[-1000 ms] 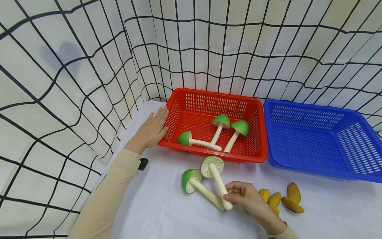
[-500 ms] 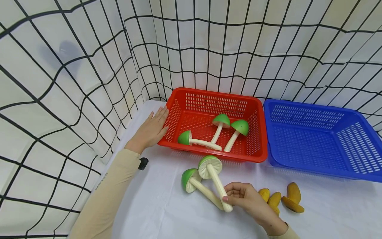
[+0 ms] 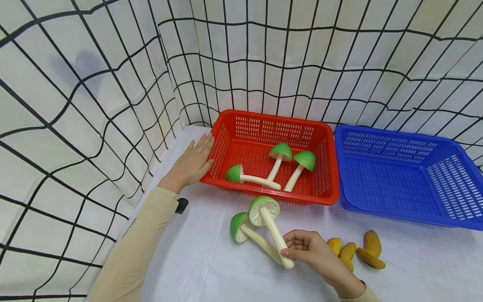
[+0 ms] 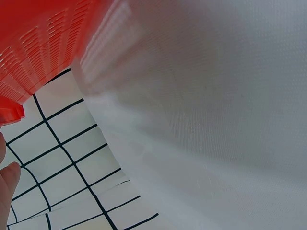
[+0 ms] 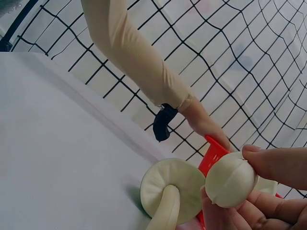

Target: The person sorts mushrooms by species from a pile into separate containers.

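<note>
Mushroom [image 3: 268, 226] in the right hand [image 3: 313, 249] — a toy with a green cap and a long cream stem, pinched low on the stem between thumb and curled fingers, cap raised toward the red basket [image 3: 324, 193] and just short of its near rim. In the right wrist view the stem's rounded end sits between the fingertips [image 5: 276, 163]. A second mushroom [image 3: 249, 235] lies on the bench beside it, cap to the left, its stem running under the held one toward the same hand; whether the fingers touch it cannot be told.

The red basket stands at the back of the bench toward the left corner and holds three mushrooms [image 3: 281, 165] of the same kind: one lying along the near wall, two leaning with caps toward the back. The left hand [image 3: 190, 163] lies flat, fingers straight and together, against the basket's left wall. Right of it, nearly touching, stands the blue basket [image 3: 396, 176], with nothing visible inside. Near the front edge, just right of the right hand, lie yellow pieces [image 3: 358, 251] in a small cluster. A white cloth covers the bench, and a checked sheet hangs behind.

Against the picture a second ago, the held mushroom's cap has risen a little toward the red basket — the left hand and both baskets have stayed put.
</note>
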`<state>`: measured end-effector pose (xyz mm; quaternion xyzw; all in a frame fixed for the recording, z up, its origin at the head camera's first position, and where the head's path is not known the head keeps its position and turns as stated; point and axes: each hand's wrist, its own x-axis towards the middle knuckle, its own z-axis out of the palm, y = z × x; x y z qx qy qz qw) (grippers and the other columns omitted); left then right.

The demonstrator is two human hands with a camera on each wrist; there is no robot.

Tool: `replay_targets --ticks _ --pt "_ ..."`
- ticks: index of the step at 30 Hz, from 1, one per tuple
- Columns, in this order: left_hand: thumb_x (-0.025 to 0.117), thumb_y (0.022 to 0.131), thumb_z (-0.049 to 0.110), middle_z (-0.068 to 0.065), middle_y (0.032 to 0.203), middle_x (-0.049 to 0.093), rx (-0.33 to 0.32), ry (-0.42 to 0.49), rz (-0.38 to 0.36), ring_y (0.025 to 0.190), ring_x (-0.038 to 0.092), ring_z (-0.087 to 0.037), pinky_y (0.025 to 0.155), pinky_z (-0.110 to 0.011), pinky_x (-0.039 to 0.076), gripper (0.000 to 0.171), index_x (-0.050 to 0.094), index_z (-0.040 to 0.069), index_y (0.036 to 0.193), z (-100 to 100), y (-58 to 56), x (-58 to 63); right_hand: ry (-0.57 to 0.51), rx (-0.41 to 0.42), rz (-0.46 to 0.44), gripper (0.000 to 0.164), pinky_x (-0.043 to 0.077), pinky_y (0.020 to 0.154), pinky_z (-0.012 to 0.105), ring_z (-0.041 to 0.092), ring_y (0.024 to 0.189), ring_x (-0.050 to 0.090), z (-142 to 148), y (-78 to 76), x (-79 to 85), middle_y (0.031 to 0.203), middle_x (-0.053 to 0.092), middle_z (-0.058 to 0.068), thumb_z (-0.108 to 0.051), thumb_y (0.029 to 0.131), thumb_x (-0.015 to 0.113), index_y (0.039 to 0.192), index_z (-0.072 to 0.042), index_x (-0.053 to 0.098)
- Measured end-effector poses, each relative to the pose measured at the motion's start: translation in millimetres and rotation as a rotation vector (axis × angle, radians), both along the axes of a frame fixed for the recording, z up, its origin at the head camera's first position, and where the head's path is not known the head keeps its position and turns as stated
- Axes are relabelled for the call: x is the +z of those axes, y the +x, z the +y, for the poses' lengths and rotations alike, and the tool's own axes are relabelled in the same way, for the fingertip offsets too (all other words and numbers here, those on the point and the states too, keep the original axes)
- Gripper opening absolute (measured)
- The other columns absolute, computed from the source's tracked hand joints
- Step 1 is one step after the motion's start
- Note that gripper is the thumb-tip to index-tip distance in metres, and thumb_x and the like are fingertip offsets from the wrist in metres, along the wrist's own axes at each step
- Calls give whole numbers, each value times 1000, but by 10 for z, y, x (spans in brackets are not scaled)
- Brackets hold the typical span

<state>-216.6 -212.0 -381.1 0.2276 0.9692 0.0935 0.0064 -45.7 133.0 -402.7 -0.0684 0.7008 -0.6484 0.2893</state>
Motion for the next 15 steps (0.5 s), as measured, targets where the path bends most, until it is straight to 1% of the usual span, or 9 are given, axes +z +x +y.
replay_targets --ticks 15 --pt "34 99 27 -16 156 9 0 -1 -8 144 0 -25 115 -44 2 62 11 -3 149 5 -2 14 -9 31 17 34 52 66 23 14 75 62 -8 14 38 88 66 10 -12 83 72 104 13 61"
